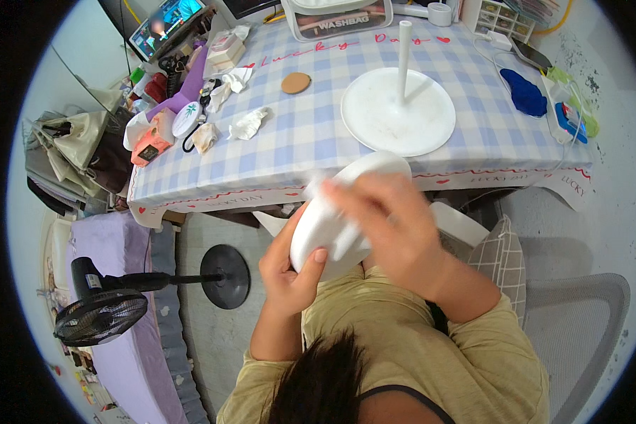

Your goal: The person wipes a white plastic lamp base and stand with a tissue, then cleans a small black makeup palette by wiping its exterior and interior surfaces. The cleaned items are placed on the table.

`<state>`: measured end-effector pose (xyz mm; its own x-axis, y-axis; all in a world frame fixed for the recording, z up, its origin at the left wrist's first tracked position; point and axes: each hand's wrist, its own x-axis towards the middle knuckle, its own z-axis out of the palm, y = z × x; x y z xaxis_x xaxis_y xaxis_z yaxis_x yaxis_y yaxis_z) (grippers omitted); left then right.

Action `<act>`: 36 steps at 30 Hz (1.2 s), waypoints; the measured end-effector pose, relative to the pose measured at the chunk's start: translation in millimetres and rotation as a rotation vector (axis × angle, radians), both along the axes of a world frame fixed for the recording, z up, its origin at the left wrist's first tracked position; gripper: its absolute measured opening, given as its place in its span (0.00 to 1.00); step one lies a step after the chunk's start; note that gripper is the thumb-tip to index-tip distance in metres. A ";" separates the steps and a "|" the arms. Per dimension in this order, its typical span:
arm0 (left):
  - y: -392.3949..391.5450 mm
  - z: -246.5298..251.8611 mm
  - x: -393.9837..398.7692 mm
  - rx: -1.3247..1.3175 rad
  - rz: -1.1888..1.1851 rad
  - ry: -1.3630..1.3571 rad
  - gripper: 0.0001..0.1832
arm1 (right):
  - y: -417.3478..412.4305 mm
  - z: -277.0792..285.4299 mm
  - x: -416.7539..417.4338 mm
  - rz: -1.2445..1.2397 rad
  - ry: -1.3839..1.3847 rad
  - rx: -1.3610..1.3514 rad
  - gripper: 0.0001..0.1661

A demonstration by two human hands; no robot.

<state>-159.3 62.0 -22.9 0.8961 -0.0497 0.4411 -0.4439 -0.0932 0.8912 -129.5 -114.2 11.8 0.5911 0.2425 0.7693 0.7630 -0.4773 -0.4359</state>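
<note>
My left hand (294,267) grips the lower left edge of a white round plastic piece (318,238), thumb on its near face, in front of the table edge. Blurred, my right hand (397,222) is over the piece's upper right part, with something white, perhaps a tissue, at its fingertips; its exact hold is unclear. Beyond the hands, a white round base with an upright post (397,122) stands on the checked tablecloth (307,122). A round tan disc (296,83) lies left of it, and a crumpled white tissue (248,123) lies nearer the left side.
Tissue pack (153,140), white round lid (187,120) and more crumpled tissues crowd the table's left. At the back stands a clear-fronted wash bag (339,24). A blue cloth (523,93) and a power strip (559,119) lie right. A black fan (103,312) stands left of me.
</note>
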 end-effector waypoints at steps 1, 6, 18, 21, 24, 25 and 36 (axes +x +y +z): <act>1.0 -0.5 -0.6 -0.049 0.025 -0.007 0.27 | -4.7 -3.1 6.7 -0.077 0.006 0.054 0.24; 11.3 5.0 1.3 -0.307 0.087 0.022 0.37 | -14.9 -26.7 28.2 -0.133 0.280 0.300 0.17; 9.4 1.2 11.6 -0.722 0.206 -0.033 0.32 | 4.9 -53.3 13.0 0.145 0.699 0.692 0.17; -3.7 -10.6 16.5 -0.624 0.222 -0.075 0.32 | 9.8 -49.9 13.7 0.155 0.722 0.842 0.22; -4.3 -13.4 11.4 -0.548 0.152 -0.043 0.34 | 1.0 -47.0 25.5 0.162 0.729 0.908 0.24; -2.0 -16.7 10.5 -0.503 0.158 -0.029 0.35 | -8.2 -41.1 28.0 0.174 0.746 0.910 0.24; 23.6 -14.6 14.0 -0.203 0.049 0.349 0.27 | -27.1 -8.2 28.1 0.200 0.695 0.334 0.19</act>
